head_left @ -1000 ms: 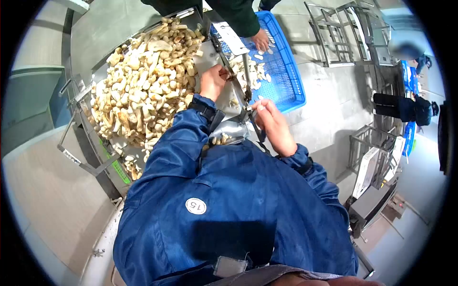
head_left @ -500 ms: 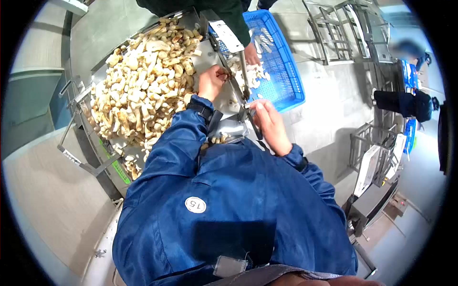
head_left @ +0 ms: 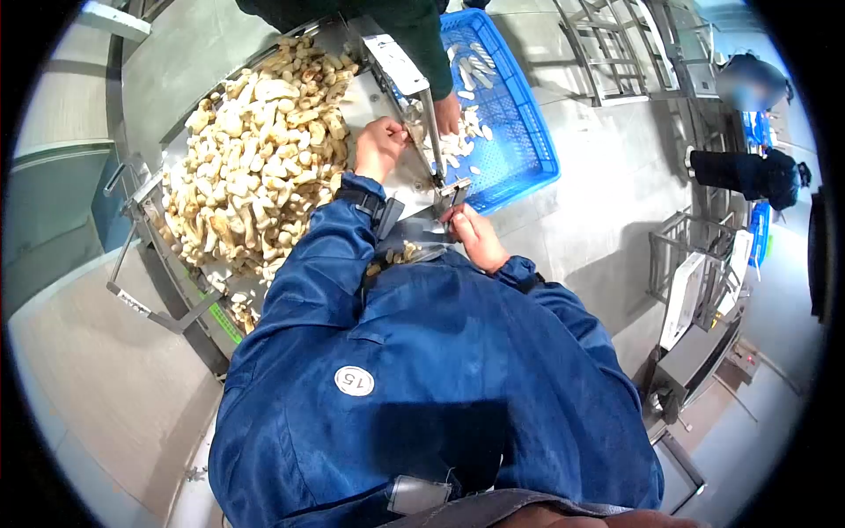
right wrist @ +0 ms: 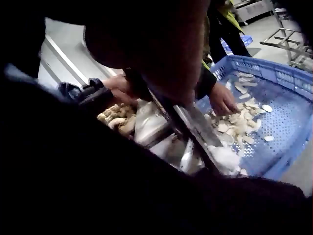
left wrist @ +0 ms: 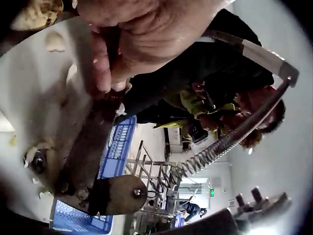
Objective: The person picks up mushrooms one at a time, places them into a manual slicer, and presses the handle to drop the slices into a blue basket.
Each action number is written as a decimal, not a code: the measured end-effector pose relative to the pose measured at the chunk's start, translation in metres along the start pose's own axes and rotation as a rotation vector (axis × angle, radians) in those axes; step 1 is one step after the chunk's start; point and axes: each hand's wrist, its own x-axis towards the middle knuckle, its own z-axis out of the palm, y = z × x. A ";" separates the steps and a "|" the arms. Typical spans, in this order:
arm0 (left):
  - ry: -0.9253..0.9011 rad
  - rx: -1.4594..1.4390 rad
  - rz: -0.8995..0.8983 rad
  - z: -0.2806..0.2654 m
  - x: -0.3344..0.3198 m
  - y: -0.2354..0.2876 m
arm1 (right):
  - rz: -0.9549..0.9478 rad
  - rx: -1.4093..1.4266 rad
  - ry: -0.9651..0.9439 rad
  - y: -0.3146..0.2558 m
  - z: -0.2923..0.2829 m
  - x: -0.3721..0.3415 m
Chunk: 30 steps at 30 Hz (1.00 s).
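My left hand (head_left: pixel 380 148) is at the blade of a lever slicer, its thumb and fingers pinched together. In the left wrist view the fingertips lie right at the metal blade plate (left wrist: pixel 90 139), with a pale mushroom scrap (left wrist: pixel 121 110) beside them. The fingers hide most of what they pinch. My right hand (head_left: pixel 478 239) grips the slicer's handle at the near end. A coil spring (left wrist: pixel 203 159) links the plate to the lever arm (left wrist: pixel 264 53) above. To the left, a big heap of whole mushrooms (head_left: pixel 255 167) covers the table.
A blue plastic basket (head_left: pixel 539 132) with mushroom slices (head_left: pixel 462 145) stands beyond the slicer. Another person's hand (head_left: pixel 448 114) reaches into it. Small mushroom pieces (head_left: pixel 400 253) lie near my body. Metal racks (head_left: pixel 607 53) and a person (head_left: pixel 748 189) are at the right.
My right hand has moved towards my body with the handle. My left hand stays at the blade. The other person's hand has shifted left over the slices in the basket.
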 end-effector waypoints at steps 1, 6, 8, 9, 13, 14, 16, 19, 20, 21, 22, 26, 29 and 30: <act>0.008 0.016 0.015 0.000 -0.003 0.005 | -0.009 0.000 -0.003 0.005 -0.001 0.000; -0.062 -0.022 0.099 0.010 -0.004 0.001 | -0.030 -0.008 -0.019 0.008 -0.003 0.001; 0.000 -0.099 0.023 0.015 -0.005 -0.006 | -0.025 -0.004 -0.003 0.005 -0.001 0.000; 0.033 -0.143 -0.058 0.012 -0.014 0.014 | -0.033 -0.019 0.006 0.004 -0.001 0.000; 0.030 -0.424 -0.151 -0.004 -0.027 0.025 | -0.026 0.021 0.019 0.002 0.000 -0.001; 0.041 -0.534 -0.165 -0.008 -0.027 0.020 | -0.036 0.020 0.026 0.001 0.001 -0.001; -0.024 -0.608 -0.365 -0.022 -0.032 0.026 | -0.026 0.013 0.032 0.002 0.002 -0.002; -0.008 -0.672 -0.360 -0.030 -0.041 0.027 | -0.044 0.032 0.037 0.005 0.003 -0.002; -0.012 -0.670 -0.357 -0.031 -0.044 0.028 | -0.038 0.026 0.039 0.006 0.003 -0.002; -0.018 -0.669 -0.355 -0.031 -0.045 0.027 | -0.032 0.019 0.042 0.005 0.003 -0.002; -0.040 -0.638 -0.341 -0.032 -0.045 0.026 | -0.036 0.019 0.045 0.005 0.003 -0.002; -0.127 -0.364 -0.227 -0.035 -0.047 0.026 | -0.033 0.008 0.049 0.000 0.004 -0.002; -0.272 -0.030 -0.165 -0.037 -0.056 0.042 | -0.041 0.005 0.050 0.000 0.004 -0.002; -0.258 -0.068 -0.153 -0.035 -0.056 0.042 | -0.044 0.001 0.052 0.001 0.004 -0.002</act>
